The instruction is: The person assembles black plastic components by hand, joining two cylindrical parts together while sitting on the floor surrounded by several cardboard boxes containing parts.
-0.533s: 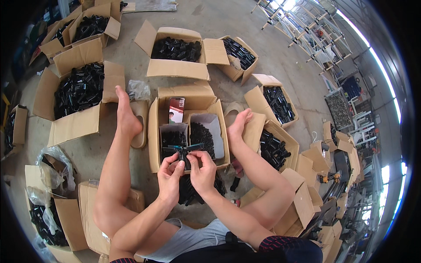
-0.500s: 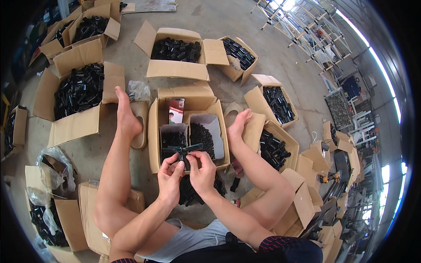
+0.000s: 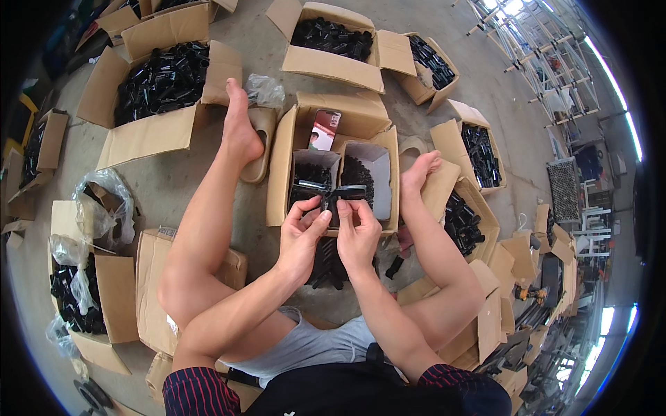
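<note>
A black plastic part (image 3: 333, 195) with arms reaching out to both sides and a short stem is held over the near edge of an open cardboard box (image 3: 277, 182). My left hand (image 3: 303, 236) pinches it from the left, thumb and fingers closed. From the other side my right hand (image 3: 359, 232) grips it the same way, and the fingertips hide part of the stem. Inside the box, two grey inner bins hold small black pieces (image 3: 313, 172) and more black pieces (image 3: 357, 179). A phone (image 3: 325, 130) leans at the box's back. Below my hands lies a heap of black parts (image 3: 327, 267).
Open cartons of black parts stand around me: a far-left carton (image 3: 149, 139), a far carton (image 3: 333, 61), a right carton (image 3: 447, 142) and a near-left carton (image 3: 114, 298). My bare legs flank the middle box. A plastic bag (image 3: 114, 201) lies left; pipe racks (image 3: 541, 55) stand far right.
The whole view has shifted, so the boxes sit higher and further right in the picture. Both hands still grip the black part, whose right arm now looks more level.
</note>
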A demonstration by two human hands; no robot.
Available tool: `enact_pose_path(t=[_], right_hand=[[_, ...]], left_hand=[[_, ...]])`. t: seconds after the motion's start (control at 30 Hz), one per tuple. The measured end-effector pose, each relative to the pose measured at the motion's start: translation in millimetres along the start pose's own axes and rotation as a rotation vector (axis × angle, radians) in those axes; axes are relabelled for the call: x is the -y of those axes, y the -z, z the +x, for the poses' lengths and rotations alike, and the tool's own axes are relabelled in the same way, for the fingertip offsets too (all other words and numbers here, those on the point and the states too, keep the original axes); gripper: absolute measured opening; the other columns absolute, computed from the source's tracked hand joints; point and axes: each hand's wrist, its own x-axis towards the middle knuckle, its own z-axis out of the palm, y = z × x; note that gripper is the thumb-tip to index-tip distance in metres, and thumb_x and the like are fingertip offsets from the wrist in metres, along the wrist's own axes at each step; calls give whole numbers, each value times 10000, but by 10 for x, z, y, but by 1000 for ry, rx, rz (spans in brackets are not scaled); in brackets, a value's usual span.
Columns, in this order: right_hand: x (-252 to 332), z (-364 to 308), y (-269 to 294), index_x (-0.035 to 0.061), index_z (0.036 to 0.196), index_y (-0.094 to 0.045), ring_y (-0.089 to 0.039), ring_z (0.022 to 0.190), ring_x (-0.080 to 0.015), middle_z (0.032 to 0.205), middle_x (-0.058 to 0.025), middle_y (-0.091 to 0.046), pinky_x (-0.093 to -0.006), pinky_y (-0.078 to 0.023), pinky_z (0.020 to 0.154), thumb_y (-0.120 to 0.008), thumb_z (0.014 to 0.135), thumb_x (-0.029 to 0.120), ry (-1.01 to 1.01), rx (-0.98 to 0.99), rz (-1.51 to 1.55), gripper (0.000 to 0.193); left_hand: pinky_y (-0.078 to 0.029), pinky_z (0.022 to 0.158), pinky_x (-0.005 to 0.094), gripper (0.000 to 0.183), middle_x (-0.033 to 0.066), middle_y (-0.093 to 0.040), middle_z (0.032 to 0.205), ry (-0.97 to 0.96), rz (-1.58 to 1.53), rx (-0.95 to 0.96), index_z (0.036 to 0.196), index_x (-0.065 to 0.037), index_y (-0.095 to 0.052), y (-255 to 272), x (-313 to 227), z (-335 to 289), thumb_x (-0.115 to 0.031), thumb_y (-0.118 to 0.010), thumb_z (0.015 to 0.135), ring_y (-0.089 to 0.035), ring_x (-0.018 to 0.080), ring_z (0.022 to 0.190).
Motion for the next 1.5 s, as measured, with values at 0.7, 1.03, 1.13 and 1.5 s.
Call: enact_pose_path(t=[0.7, 1.03, 1.13, 1.5], right_hand=[[159, 13, 2, -26, 1080, -602, -639, 941, -115, 1011, -64, -669, -254, -512, 822, -640, 998, 108, -99, 62, 164, 162], [103, -2, 50, -25, 1125, -584, -617, 947, -116, 1048, -84, -655, -253, -509, 829, -683, 976, 149, -152, 65, 244, 249], [144, 54, 132, 11, 1321, -496, -619, 1049, -142, 1115, -92, -658, -294, -524, 887, -688, 982, 214, -130, 89, 558, 439], [219, 29, 433, -34, 1282, -546, -696, 1017, -217, 1119, -135, -677, -334, -573, 913, -645, 1007, 176, -55, 153, 542, 360]], left_hand=[[-482, 927, 273, 294, 85, -680, 1166, -61, 73, 12, 1224, -63, -565, 27, -7, 33, -44, -683, 956, -609, 103, 1058], [-482, 938, 278, 318, 83, -676, 1159, -72, 96, 28, 1227, -59, -556, 3, -19, 30, -32, -696, 943, -612, 109, 1058], [-486, 931, 278, 348, 72, -672, 1144, -86, 194, 53, 1232, -56, -544, -17, -69, 45, -21, -708, 927, -610, 109, 1058], [-416, 1075, 308, 449, 67, -631, 1299, -69, 230, 344, 1439, 0, -472, -83, -322, 152, -148, -586, 1030, -574, 120, 1203]])
